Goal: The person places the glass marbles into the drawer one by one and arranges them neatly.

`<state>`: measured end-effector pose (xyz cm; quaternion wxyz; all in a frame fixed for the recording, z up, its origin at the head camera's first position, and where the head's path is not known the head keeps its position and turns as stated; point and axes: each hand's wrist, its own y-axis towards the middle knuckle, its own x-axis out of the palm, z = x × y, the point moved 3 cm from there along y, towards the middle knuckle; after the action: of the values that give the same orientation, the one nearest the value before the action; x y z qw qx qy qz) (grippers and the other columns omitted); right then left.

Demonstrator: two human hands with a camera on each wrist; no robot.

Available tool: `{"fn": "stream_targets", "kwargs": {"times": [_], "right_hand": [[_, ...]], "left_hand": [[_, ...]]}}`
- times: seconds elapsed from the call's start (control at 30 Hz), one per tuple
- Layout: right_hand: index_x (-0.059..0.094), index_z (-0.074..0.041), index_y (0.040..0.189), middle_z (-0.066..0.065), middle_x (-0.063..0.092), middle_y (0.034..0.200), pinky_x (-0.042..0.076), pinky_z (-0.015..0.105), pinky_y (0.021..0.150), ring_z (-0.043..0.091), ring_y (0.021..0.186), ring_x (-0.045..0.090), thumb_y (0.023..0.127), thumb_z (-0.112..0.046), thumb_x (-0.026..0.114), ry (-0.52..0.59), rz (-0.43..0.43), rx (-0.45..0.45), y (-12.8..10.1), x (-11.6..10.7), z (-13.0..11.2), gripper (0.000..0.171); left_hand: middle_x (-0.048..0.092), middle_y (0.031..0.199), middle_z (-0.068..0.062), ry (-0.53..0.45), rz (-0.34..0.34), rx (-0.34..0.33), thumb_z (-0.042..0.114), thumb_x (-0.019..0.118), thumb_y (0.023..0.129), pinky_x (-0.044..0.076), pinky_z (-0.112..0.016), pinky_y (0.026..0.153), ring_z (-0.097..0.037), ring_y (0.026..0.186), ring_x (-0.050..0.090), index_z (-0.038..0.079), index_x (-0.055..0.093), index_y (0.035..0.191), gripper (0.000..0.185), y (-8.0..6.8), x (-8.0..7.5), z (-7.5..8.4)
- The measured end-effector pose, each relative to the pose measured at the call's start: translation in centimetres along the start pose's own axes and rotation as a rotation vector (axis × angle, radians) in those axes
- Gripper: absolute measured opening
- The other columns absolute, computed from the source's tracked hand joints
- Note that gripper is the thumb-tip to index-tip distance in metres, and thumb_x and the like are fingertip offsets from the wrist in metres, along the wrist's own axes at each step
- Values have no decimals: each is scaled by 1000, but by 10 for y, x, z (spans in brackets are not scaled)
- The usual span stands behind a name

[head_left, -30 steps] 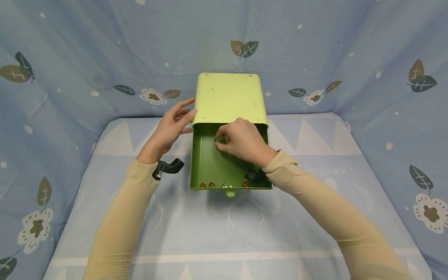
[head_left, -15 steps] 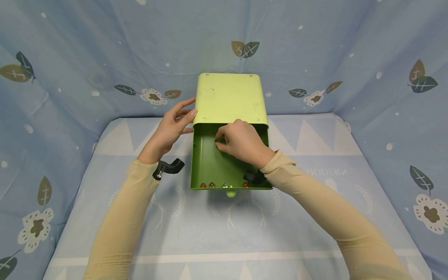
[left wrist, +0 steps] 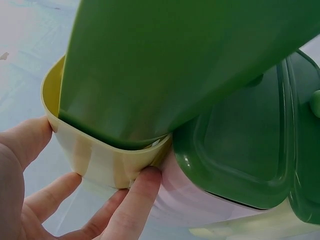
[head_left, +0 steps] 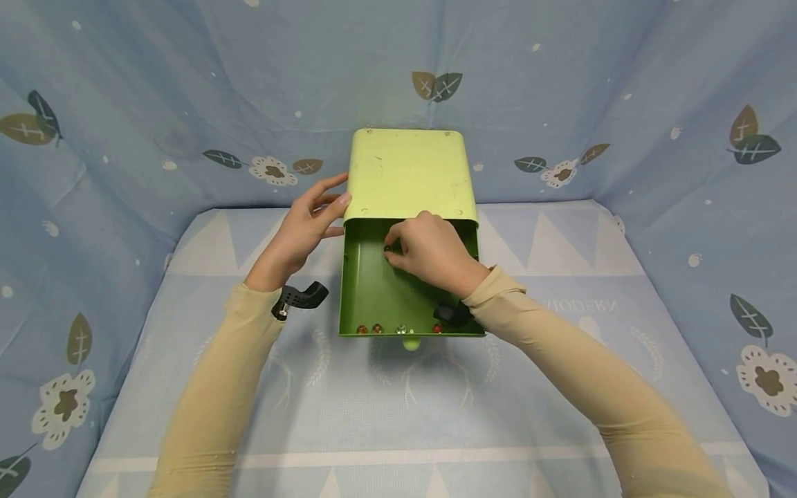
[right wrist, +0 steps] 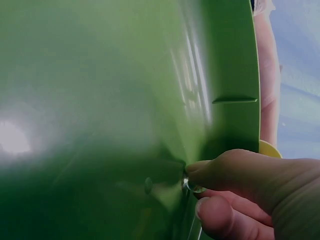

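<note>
Small glass marble pinched inside pulled-out green drawer of light-green metal box.

Right hand reaching into the drawer near its back, thumb and forefinger tips closed on the marble, just against the drawer floor. Left hand laid with straight fingers against the box's left front corner, bracing it, holding nothing. Marble likely hard, smooth, light and slippery, prone to rolling on the glossy floor; best taken across its widest part between two fingertip pads, gently yet firmly. More marbles lined along the drawer's front wall, reddish and clear. Drawer apparently thin stiff sheet metal, easy to slide; round knob at front. Box standing on a counter under blue patterned cloth, against a draped backdrop.
</note>
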<state>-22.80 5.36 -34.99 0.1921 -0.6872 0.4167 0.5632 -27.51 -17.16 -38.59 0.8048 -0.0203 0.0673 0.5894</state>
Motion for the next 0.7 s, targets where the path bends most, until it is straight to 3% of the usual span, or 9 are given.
{"fn": "stream_targets", "kwargs": {"times": [0.7], "right_hand": [[86, -6, 107, -4, 61, 59, 52, 30, 54, 10, 54, 57, 100, -17, 83, 25, 20, 12, -2, -3, 1, 13]], "left_hand": [[47, 160, -18, 6, 1, 5, 39, 61, 115, 56, -57, 110, -35, 139, 58, 27, 42, 171, 61, 1, 0, 1]]}}
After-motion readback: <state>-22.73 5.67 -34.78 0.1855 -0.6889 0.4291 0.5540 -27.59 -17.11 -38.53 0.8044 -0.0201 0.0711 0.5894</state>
